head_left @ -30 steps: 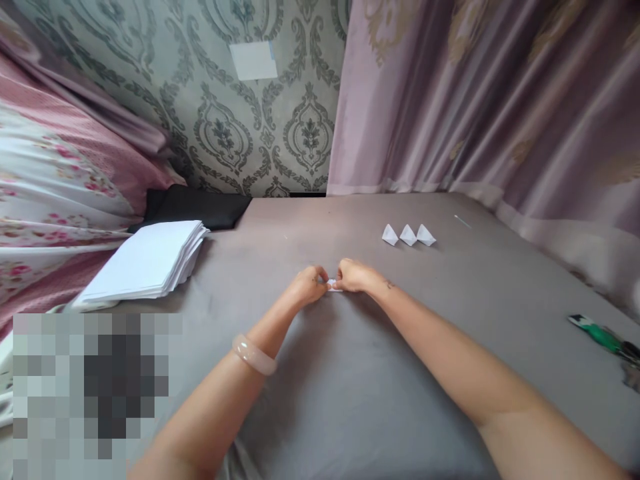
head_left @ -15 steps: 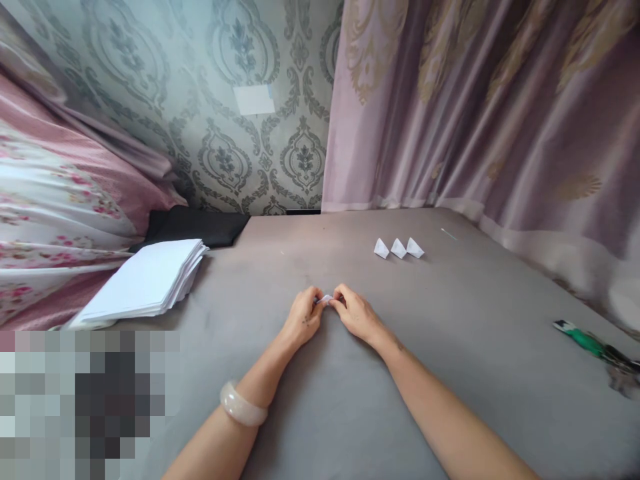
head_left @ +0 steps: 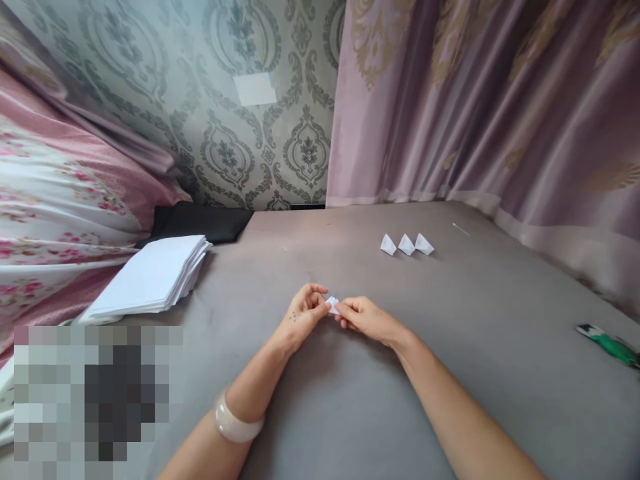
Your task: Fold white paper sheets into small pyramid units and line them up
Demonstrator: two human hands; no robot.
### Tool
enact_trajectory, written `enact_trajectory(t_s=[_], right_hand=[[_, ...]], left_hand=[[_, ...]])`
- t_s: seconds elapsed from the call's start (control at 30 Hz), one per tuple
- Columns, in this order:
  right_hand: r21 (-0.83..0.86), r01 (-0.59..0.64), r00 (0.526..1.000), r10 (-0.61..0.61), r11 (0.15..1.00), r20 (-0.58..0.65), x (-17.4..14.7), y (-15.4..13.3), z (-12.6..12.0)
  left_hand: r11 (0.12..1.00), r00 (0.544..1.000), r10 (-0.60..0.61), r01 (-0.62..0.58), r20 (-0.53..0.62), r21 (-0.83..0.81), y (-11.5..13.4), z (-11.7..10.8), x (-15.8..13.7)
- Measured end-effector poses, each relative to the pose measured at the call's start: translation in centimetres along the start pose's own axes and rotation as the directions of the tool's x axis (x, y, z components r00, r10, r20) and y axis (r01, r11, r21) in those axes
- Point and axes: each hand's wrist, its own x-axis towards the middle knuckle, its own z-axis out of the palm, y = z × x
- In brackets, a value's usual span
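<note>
A small piece of folded white paper (head_left: 333,305) is between my two hands, over the middle of the grey surface. My right hand (head_left: 364,315) pinches its right side, thumb in front and the other fingers curled beneath. My left hand (head_left: 303,312) meets it from the left with the thumb on its edge. The left index finger is lifted off the paper, and the other left fingers are bent behind it. Beyond my hands, to the right, three small folded paper shapes (head_left: 407,245) stand in a row, each with a pointed top.
A thick stack of white paper (head_left: 150,277) lies at the left, with a black folded item (head_left: 203,223) behind it. A green-handled tool (head_left: 609,345) is at the right edge. Near the pink curtain (head_left: 425,100) lies a thin white stick (head_left: 461,229).
My hands have turned so that more of the folded paper shows. The left index finger has come up from the paper, and the right hand has shifted slightly right and down.
</note>
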Motion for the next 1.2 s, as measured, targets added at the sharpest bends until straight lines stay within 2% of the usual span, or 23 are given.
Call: enact_trajectory(t_s=[0.1, 0.2, 0.27, 0.33, 0.43, 0.6, 0.7, 0.83, 0.9, 0.97, 1.07, 1.2], right_hand=[[-0.066, 0.117, 0.988, -0.123, 0.991, -0.089, 0.1, 0.0, 0.3], [-0.129, 0.144, 0.968, -0.166, 0.981, -0.186, 0.3, -0.1, 0.3], [-0.157, 0.148, 0.959, -0.181, 0.976, -0.217, 0.4, -0.1, 0.2], [-0.166, 0.174, 0.955, -0.207, 0.971, -0.210, 0.5, 0.0, 0.1], [-0.166, 0.204, 0.956, -0.233, 0.965, -0.179, 0.3, 0.0, 0.0], [-0.137, 0.178, 0.967, -0.199, 0.975, -0.162, -0.3, -0.6, 0.3], [-0.211, 0.191, 0.949, -0.235, 0.959, -0.209, -0.4, -0.6, 0.4], [-0.373, 0.272, 0.875, -0.390, 0.887, -0.288, 0.1, 0.0, 0.3], [-0.445, 0.321, 0.839, -0.469, 0.836, -0.275, 0.4, 0.5, 0.0], [-0.535, 0.337, 0.824, -0.518, 0.775, -0.232, 0.7, 0.9, -0.3], [-0.668, 0.277, 0.833, -0.519, 0.691, -0.192, 0.9, 1.5, -0.6], [-0.735, 0.196, 0.871, -0.459, 0.649, -0.173, 0.7, 1.9, -0.5]], left_hand=[[0.998, 0.998, -0.059, 0.059, 0.002, 0.001, 0.1, -0.3, 0.3], [0.990, 0.989, -0.132, 0.128, 0.065, 0.054, 0.5, -0.7, 0.4], [0.982, 0.983, -0.138, 0.121, 0.121, 0.143, 0.8, -0.8, 0.3], [0.967, 0.988, -0.103, 0.072, 0.117, 0.244, 1.1, -0.7, 0.1], [0.943, 0.998, -0.037, 0.020, 0.043, 0.333, 1.4, -0.5, -0.3], [0.951, 0.996, 0.078, -0.086, 0.041, 0.297, 1.3, -0.2, -0.5], [0.932, 0.992, 0.125, -0.130, 0.035, 0.339, 1.2, -0.2, -0.5], [0.839, 0.979, 0.204, -0.186, 0.021, 0.512, 0.9, -0.4, -0.3], [0.782, 0.963, 0.264, -0.247, 0.054, 0.573, 0.7, -0.7, 0.0], [0.735, 0.944, 0.317, -0.305, 0.091, 0.606, 0.4, -1.0, 0.3], [0.666, 0.933, 0.341, -0.327, 0.116, 0.670, -0.2, -1.5, 0.6], [0.600, 0.954, 0.276, -0.264, 0.114, 0.756, -0.8, -1.7, 0.6]])
